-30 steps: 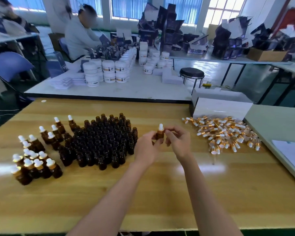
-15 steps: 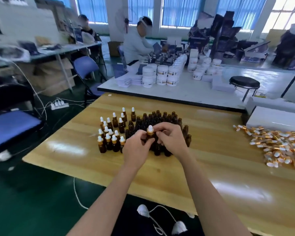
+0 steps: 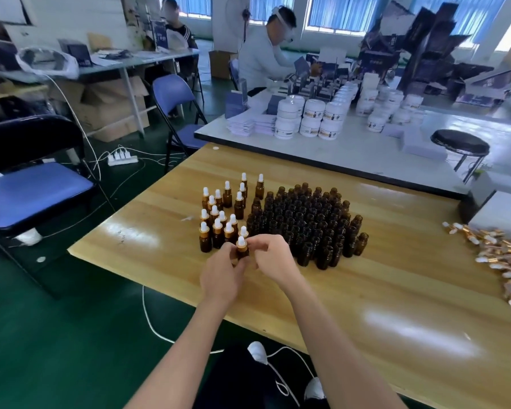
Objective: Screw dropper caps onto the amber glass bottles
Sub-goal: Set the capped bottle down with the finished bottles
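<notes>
Amber bottle (image 3: 242,253) is upright between both hands, just in front of the capped bottles (image 3: 219,222) on the tabletop (image 3: 148,237). Left grip (image 3: 220,274) is clamped round the bottle body. Right grip (image 3: 275,259) has curled fingers pinching the dropper cap (image 3: 241,244). Both forearms are extended, wrists converging.

On the desk (image 3: 366,290), capped bottles (image 3: 219,214) stand just behind the left hand (image 3: 222,276). Uncapped bottles (image 3: 304,222) crowd behind and right of the right hand (image 3: 273,261). A single bottle (image 3: 242,250) sits between both hands. Loose caps (image 3: 496,255) lie far right, seemingly before a box (image 3: 502,214).
</notes>
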